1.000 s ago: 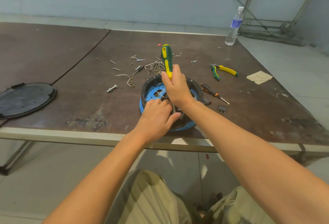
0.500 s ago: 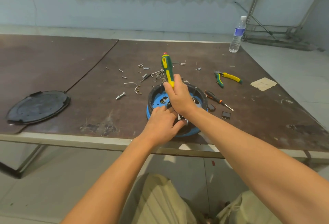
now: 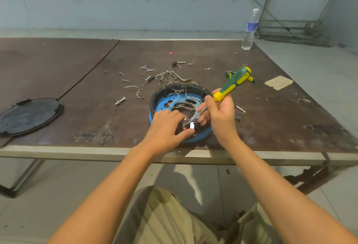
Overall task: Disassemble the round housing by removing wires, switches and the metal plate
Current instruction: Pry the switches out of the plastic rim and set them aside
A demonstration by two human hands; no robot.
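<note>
The round housing (image 3: 164,93), black-rimmed with a blue inner plate and thin white wires, lies near the table's front edge. My left hand (image 3: 166,127) rests on its near rim, its thumb and fingers pinching a small black switch (image 3: 188,126) with a white face. My right hand (image 3: 220,114) grips the green-and-yellow screwdriver (image 3: 232,84) low on its handle. The handle leans up to the right and the metal shaft slants down-left, its tip at the switch.
Loose screws, hex keys and cut wires (image 3: 164,75) lie behind the housing, with a bolt (image 3: 120,101) to its left. A black round cover (image 3: 29,116) sits at the left, a water bottle (image 3: 249,30) at the far right corner, a paper scrap (image 3: 279,82) on the right.
The screwdriver has tipped from upright over the housing to leaning right, tip now at the switch. My left hand stayed on the near rim. The camera moved closer.
</note>
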